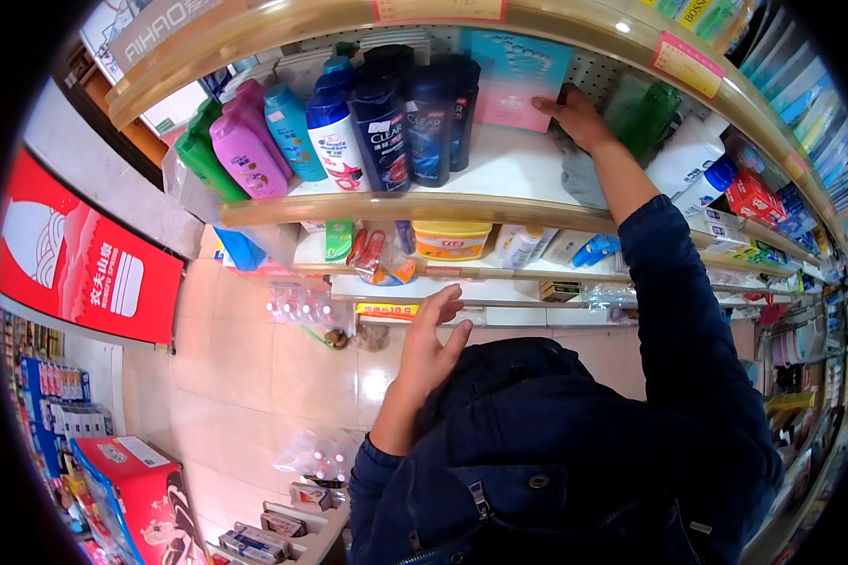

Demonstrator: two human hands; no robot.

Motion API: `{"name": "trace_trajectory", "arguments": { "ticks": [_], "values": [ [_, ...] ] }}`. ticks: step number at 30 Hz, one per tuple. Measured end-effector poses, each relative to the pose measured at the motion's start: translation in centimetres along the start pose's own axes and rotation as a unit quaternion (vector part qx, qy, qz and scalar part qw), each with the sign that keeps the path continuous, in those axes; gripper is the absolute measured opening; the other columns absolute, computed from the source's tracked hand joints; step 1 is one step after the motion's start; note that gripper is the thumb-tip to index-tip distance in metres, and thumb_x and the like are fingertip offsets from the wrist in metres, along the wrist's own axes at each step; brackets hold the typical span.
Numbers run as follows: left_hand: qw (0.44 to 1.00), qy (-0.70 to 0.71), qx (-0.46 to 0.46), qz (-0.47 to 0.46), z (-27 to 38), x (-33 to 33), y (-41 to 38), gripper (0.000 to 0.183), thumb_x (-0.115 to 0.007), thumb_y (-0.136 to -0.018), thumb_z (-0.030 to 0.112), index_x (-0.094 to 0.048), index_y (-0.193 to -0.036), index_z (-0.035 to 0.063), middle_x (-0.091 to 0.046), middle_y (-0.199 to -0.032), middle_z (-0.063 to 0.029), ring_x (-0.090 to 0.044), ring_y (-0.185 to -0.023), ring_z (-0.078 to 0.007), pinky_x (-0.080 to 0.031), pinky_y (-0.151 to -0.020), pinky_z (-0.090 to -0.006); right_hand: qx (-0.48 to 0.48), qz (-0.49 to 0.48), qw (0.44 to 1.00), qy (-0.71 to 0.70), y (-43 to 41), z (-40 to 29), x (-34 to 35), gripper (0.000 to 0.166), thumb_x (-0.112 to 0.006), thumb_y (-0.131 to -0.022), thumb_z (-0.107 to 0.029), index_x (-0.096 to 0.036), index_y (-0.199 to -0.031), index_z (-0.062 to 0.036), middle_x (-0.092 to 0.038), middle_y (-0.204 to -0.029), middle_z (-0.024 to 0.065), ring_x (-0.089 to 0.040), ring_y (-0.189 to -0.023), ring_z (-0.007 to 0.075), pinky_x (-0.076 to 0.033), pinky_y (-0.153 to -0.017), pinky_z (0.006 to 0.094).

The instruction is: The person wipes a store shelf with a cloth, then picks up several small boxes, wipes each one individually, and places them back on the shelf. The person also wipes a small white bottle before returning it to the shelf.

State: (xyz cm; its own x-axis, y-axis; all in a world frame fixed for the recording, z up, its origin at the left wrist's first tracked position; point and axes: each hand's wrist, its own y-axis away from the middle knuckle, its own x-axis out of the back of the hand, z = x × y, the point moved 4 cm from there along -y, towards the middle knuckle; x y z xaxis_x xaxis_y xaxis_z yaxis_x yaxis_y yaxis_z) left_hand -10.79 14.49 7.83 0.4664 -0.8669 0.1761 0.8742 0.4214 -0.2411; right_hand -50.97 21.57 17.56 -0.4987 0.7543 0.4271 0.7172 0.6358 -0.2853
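Note:
A flat pink and blue box [519, 81] stands upright at the back of the white shelf [502, 166]. My right hand [576, 116] grips its right edge, thumb on the front face. To the box's left stand dark Clear shampoo bottles [430, 131], and beside them a white and blue Head & Shoulders bottle [336, 145]. Right of my right hand are a green bottle [646, 116], partly blurred, and a large white bottle [689, 155]. My left hand [431, 346] hangs in front of the lower shelves, fingers apart, holding nothing.
Teal [293, 134], pink [247, 155] and green bottles [208, 166] fill the shelf's left end. The rail of the shelf above [579, 32] runs over my right hand. Below sits a yellow tub [452, 240]. Wrapped bottles [304, 304] lie on the tiled floor [240, 367].

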Motion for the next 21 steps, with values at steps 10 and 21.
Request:
{"name": "trace_trajectory", "arguments": {
  "ticks": [10,21],
  "values": [
    [1.0,0.009,0.011,-0.018,-0.4,-0.4,-0.3,0.047,-0.065,-0.082,0.001,-0.049,-0.126,0.0028,-0.057,-0.114,-0.0149,-0.061,-0.104,-0.0255,-0.049,-0.09,-0.0345,-0.05,-0.004,0.999,-0.017,0.4,-0.4,-1.0,0.044,-0.071,-0.082,-0.02,-0.055,-0.112,0.007,-0.063,-0.106,0.014,-0.057,-0.098,0.0209,-0.044,-0.089,0.0308],
    [0.999,0.016,0.019,-0.026,-0.7,-1.0,-0.2,0.048,-0.065,-0.082,-0.001,-0.049,-0.127,0.0037,-0.057,-0.118,-0.0146,-0.061,-0.105,-0.0248,-0.049,-0.09,-0.0339,-0.012,0.014,1.0,0.021,-1.7,0.2,-3.2,0.034,-0.074,-0.077,-0.02,-0.064,-0.095,0.0077,-0.066,-0.093,0.0176,-0.062,-0.084,0.0263,-0.048,-0.078,0.0332]
  ]
}}
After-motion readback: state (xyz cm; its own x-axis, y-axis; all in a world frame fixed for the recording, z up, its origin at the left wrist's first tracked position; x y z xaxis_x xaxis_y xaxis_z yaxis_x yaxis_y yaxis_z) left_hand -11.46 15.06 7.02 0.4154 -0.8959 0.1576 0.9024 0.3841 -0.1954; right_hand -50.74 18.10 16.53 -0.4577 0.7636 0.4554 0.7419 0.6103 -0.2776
